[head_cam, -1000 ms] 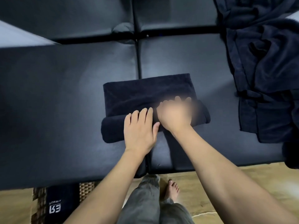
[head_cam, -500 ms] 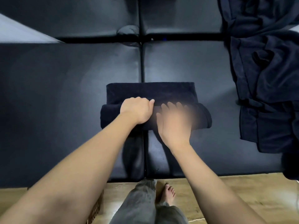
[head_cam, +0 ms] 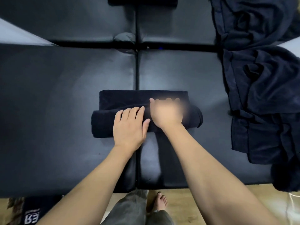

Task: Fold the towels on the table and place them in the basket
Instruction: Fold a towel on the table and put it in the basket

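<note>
1. dark towel (head_cam: 123,101) at table (head_cam: 48,95) centre, near edge rolled;
2. left hand (head_cam: 129,127) flat on roll, fingers straight;
3. right hand (head_cam: 167,111) on roll, blurred, grip cannot tell;
4. loose towels (head_cam: 263,88) at 3 o'clock.

1. A dark padded surface (head_cam: 56,98) is seen, divided by seams into panels.
2. A partly rolled dark towel (head_cam: 129,99) is laid near the middle of it.
3. A heap of unfolded dark towels (head_cam: 263,95) is spread along its right side.
</note>
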Available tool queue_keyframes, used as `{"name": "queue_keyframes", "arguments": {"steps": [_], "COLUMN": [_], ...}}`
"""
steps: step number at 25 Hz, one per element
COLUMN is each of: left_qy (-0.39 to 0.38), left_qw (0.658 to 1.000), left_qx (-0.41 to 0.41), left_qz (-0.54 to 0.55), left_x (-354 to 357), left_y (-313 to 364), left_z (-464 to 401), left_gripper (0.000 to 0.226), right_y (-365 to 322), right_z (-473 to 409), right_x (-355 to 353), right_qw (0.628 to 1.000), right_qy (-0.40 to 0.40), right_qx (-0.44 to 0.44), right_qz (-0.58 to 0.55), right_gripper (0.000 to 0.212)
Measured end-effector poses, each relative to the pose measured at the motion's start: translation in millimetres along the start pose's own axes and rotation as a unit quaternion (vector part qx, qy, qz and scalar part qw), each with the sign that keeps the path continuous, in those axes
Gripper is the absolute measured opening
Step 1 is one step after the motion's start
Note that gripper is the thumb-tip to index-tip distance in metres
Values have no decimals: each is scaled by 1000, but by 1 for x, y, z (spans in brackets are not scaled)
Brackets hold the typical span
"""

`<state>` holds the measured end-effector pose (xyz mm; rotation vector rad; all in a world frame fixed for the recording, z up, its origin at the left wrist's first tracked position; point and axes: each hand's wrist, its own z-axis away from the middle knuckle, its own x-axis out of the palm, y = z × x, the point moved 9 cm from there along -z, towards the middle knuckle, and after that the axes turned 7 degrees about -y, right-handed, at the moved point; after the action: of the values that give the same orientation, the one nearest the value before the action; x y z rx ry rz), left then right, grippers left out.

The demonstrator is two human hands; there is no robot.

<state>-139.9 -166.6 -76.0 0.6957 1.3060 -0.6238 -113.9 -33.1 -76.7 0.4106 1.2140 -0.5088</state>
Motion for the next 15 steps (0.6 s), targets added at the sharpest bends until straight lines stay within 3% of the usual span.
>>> {"name": "queue_keyframes", "arguments": {"steps": [4, 7, 9, 12, 15], "left_qy": [-56, -149, -171, -58, 16], "left_qw": [997, 988, 985, 997, 998], "left_qx": [5, -13, -29, -57, -55], "left_qz": [-47, -42, -19, -9, 18], "left_x": [-10, -7, -7, -18, -9], "left_y": [-5, -10, -11, -14, -9], "left_z": [-50, -84, -95, -73, -39], "left_gripper": [60, 56, 55, 49, 43], "right_y": [10, 0, 2, 7, 6], "right_z": [43, 53, 35, 10, -9], "right_x": [-7, 9, -1, -10, -16], "right_qw": [985, 984, 980, 975, 981], "right_qy": [153, 163, 191, 221, 194], "right_qx": [39, 34, 27, -3, -14], "right_qz": [-65, -59, -47, -21, -23], "right_gripper": [41, 47, 44, 42, 43]}}
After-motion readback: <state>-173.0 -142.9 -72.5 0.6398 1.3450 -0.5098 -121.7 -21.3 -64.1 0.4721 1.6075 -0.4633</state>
